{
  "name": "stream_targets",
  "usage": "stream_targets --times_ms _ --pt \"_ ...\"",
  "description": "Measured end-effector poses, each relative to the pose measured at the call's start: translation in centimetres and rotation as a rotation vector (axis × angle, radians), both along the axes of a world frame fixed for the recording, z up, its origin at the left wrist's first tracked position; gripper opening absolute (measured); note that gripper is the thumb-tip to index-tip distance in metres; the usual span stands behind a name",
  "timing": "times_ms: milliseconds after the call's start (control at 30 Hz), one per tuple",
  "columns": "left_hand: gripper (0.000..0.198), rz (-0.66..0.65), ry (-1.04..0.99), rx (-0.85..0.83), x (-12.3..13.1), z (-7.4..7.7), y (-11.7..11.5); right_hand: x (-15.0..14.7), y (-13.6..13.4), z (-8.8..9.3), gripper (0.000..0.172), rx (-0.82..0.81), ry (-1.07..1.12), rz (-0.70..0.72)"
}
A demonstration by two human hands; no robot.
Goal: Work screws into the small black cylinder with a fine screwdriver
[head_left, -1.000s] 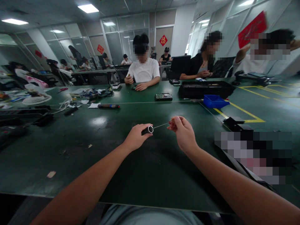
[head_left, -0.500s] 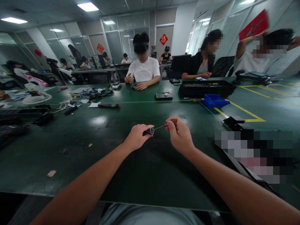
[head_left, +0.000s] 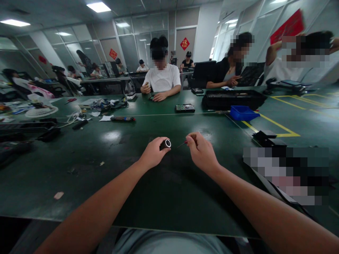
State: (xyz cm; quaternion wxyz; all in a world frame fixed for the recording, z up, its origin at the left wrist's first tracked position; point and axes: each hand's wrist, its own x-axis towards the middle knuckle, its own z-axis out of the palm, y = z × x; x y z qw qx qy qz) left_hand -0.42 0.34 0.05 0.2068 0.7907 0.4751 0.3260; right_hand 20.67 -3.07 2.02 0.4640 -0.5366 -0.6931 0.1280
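One green bench (head_left: 148, 211) carries everything near the person. The left grip (head_left: 152, 153) is wrapped around a single dark cylinder (head_left: 165, 144), its ringed end turned to the right; the right grip (head_left: 203, 152) is clenched on one slim driver (head_left: 182, 144), whose tip points towards the cylinder and stands just apart from it. Two small pale scraps lie to the left, the larger scrap (head_left: 58, 195) closer to the front edge than the smaller scrap (head_left: 102, 163). Farther back, one dark pen-shaped tool (head_left: 123, 119) with a red end lies against one white paper (head_left: 106, 118). One flat device (head_left: 184, 108) lies beyond both grips, a green board showing on it. Two containers stand toward the far right: one blue bin (head_left: 242, 115) just in front of one long black tray (head_left: 217, 105). What the blue bin holds cannot be made out; the tray's inside is dark, with a pale strip at its far side.
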Motion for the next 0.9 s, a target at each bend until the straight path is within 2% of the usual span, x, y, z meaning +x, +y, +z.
stream_targets --times_ms 167,267,367,500,600,733,900 --pt "0.038 0.071 -0.077 0.028 -0.3 0.2 0.2 0.0 0.0 -0.1 0.02 -0.025 0.001 0.021" --pt "0.04 0.095 -0.041 -0.004 -0.7 0.7 0.3 0.0 0.0 -0.1 0.021 -0.038 0.015 0.028" --pt "0.034 0.074 0.078 -0.072 -1.0 1.1 0.4 0.0 -0.1 0.1 0.021 -0.039 0.021 0.036" --pt "0.026 -0.032 0.256 -0.069 -1.3 1.2 0.5 -0.1 -0.3 0.2 0.021 -0.041 0.022 0.042" --pt "0.029 -0.083 0.371 -0.064 -1.4 1.1 0.4 -0.1 -0.2 0.2 0.021 -0.054 0.022 0.045" --pt "0.034 -0.09 0.532 -0.068 -1.5 1.2 0.1 -0.1 -0.2 0.2 0.022 -0.068 -0.003 0.048" --pt "0.028 -0.105 0.631 -0.083 -1.5 1.3 -0.1 -0.1 -0.1 0.2 0.022 -0.077 -0.007 0.039"
